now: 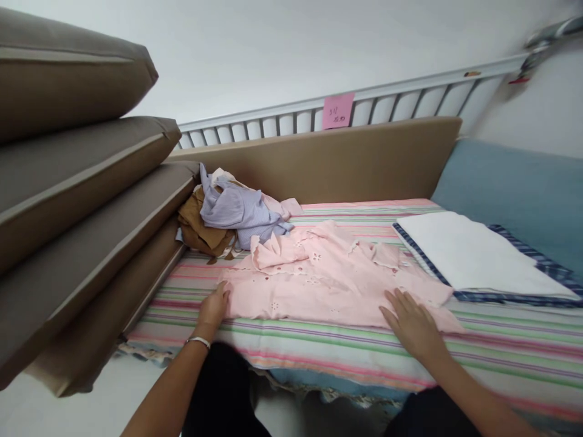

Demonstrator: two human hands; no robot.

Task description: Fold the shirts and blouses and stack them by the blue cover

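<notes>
A pink garment (314, 279) is laid out on a striped sheet (346, 337), between the fingers of the left hand (214, 308) and those of the right hand (414, 325). Its left end is touched by the left fingers; whether cloth is pinched there cannot be told, since their undersides are hidden. The right fingers are held slightly spread, resting on the garment's near edge, with nothing seen gripped. Beyond the left fingers, a lavender garment (237, 209) is heaped over brown cloth (200, 227), by which paler pieces are partly covered, so their shapes cannot be made out. To the left of the left fingers, stacked cushions (91, 176) are cut off by the picture's edge. Beyond and right of the right fingers, a dark plaid cloth (558, 267) is mostly hidden beneath a white cloth (483, 252). Well beyond both hands' fingers, a pink note (338, 111) is seen, its small handwriting barely legible.
</notes>
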